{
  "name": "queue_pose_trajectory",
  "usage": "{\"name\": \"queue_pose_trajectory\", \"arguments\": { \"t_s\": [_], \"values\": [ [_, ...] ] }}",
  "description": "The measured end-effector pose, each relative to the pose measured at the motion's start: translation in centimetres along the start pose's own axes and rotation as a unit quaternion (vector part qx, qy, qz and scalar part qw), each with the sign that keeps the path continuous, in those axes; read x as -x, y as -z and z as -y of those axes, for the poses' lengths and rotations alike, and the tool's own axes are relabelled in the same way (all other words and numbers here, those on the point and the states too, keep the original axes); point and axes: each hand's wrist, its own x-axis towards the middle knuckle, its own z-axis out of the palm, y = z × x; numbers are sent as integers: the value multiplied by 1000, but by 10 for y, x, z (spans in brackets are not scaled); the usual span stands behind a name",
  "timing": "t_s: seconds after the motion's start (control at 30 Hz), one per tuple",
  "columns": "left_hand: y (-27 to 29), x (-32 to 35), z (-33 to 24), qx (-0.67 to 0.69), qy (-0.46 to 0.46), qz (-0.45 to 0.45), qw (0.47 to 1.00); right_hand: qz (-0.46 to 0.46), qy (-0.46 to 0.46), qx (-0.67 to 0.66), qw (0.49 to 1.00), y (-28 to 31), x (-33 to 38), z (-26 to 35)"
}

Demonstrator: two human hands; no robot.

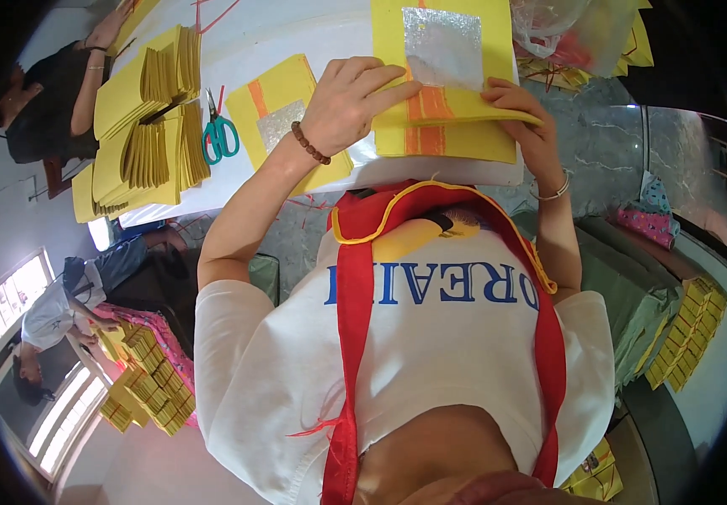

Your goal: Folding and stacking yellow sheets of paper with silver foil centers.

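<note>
White tabletop [296,34] fills the upper frame; left hand [348,99] lies flat-fingered, right hand [525,118] pinches the yellow foil-patched paper stack [447,93].

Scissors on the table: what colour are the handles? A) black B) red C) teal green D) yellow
C: the scissors lying on the white table, between the folded yellow paper stacks and the yellow sheet with a silver foil square under the left hand, have teal-green handles.
</note>
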Motion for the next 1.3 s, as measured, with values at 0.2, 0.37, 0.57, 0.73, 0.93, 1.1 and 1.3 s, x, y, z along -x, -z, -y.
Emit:
{"name": "queue_pose_trajectory", "arguments": {
  "t_s": [0.2,0.37,0.57,0.73,0.93,1.1,1.3],
  "values": [
    [23,0,-17,-41,-31,-25,998,24,103,178,978,3,0,34],
    [41,7,-38,29,-67,11,997,103,63,337,934,-8,7,51],
    [35,9,-31,176,-1,20,984,148,44,345,926,-14,7,58],
    [26,7,-23,191,7,61,980,171,37,325,929,-11,4,54],
    [16,3,-31,336,150,-4,930,101,-60,216,969,-12,5,44],
    [16,-9,-37,445,496,68,742,-76,-277,27,957,-27,1,53],
    [8,-15,-41,517,491,-47,700,-199,-163,97,962,-39,-1,50]
  ]
}}
